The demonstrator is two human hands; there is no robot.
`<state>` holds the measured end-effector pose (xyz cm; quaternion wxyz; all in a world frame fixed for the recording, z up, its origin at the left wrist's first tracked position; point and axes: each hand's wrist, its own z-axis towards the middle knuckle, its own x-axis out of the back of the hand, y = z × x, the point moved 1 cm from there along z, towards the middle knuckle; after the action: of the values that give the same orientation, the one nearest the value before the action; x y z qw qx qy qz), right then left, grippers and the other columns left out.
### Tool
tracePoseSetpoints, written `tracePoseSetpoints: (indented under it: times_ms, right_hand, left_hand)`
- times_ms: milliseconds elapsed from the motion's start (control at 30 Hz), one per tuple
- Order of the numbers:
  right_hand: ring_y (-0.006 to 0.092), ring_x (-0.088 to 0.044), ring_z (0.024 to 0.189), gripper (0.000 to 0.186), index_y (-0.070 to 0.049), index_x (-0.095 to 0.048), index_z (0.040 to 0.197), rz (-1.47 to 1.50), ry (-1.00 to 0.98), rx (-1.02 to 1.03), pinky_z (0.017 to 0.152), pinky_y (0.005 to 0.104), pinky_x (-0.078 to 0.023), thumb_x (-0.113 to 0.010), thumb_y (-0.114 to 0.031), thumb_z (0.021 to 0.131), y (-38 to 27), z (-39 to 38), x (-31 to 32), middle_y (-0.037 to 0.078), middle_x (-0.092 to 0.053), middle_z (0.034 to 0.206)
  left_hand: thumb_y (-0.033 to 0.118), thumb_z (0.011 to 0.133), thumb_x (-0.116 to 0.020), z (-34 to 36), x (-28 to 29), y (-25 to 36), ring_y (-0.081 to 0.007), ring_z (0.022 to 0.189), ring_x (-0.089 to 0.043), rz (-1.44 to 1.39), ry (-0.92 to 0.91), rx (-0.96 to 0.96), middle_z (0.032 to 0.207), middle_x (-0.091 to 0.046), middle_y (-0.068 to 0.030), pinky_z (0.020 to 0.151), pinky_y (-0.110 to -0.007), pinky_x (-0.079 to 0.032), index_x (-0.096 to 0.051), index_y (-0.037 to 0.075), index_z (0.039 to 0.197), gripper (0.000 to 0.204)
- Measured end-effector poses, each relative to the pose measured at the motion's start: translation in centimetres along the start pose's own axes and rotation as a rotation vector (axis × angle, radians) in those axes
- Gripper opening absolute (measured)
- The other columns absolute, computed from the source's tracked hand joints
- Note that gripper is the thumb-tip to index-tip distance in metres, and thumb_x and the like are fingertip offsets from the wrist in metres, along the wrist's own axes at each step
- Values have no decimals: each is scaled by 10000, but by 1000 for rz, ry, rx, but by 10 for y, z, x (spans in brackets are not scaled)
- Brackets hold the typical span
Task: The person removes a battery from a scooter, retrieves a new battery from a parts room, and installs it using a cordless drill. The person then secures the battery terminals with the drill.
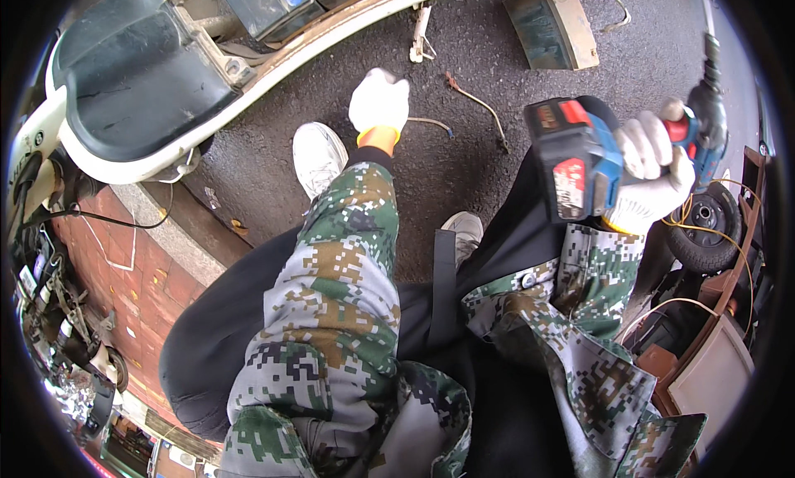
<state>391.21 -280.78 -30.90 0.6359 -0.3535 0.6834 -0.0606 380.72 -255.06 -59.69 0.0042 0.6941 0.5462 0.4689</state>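
Observation:
My right hand (654, 163), in a white glove, is wrapped round the grip of a blue and black cordless drill (710, 118). The drill points away toward the upper right, and its bulky black and red battery (567, 165) faces back toward my left. Over the asphalt, my left hand (379, 104) is closed in a white glove with an orange and yellow cuff. Its fingertips are hidden, so anything inside them does not show. A short pale wire (431, 124) with a dark tip appears beside this hand; whether the two touch I cannot tell.
A white-rimmed vehicle footwell (145, 72) with dark batteries (269, 6) fills the upper left. On the asphalt lie a reddish-ended cable (480, 105), a pale bracket (421, 35) and a box-like part (551, 27). A cart with a tyre (704, 228) and yellow cord stands at right.

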Motion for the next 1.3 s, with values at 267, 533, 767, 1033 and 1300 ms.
tracePoseSetpoints:
  times_ms: [267, 533, 767, 1033, 1300]
  right_hand:
    - [137, -549, 818, 458, 60, -539, 1421, 88, -108, 18, 844, 326, -497, -627, -107, 1004, -12, -5, -26, 1, -523, 866]
    - [64, -454, 636, 467, 55, -607, 1371, 142, 5, 160, 620, 244, -444, -705, -98, 941, 22, -2, -29, -37, -456, 768]
    - [74, -353, 544, 355, -50, -529, 1236, 116, 94, 14, 484, 270, -333, -643, -128, 910, 60, 13, -17, -54, -367, 706]
    - [132, -399, 496, 417, -43, -550, 1213, 236, 22, -157, 478, 326, -358, -679, -190, 845, 89, 21, 5, -16, -418, 650]
    - [221, -479, 503, 552, 26, -559, 1236, 20, -27, -299, 504, 408, -419, -741, -226, 779, 129, 36, 4, 67, -486, 666]
  left_hand:
    - [578, 922, -742, 31, -48, 43, -375, 1165, -740, 77, -220, 37, 1216, -767, -225, 1003, -461, -576, -816, 47, 1118, 570]
    - [380, 965, -678, 45, -32, 56, -369, 977, -759, 197, -265, -779, 1024, -792, -158, 884, -474, -597, -847, 189, 1012, 259]
    - [343, 890, -749, -11, 101, 92, -343, 937, -724, 30, -444, -924, 929, -751, -130, 851, -443, -573, -782, 95, 944, 256]
    - [262, 996, -751, -35, 346, 136, -159, 717, -563, -12, -17, -868, 797, -613, -9, 663, -314, -440, -762, 44, 1094, 239]
    - [166, 1077, -688, -53, 401, 88, -29, 474, -278, -1430, 37, -245, 610, -401, 94, 441, -221, -254, -727, 51, 1077, 122]
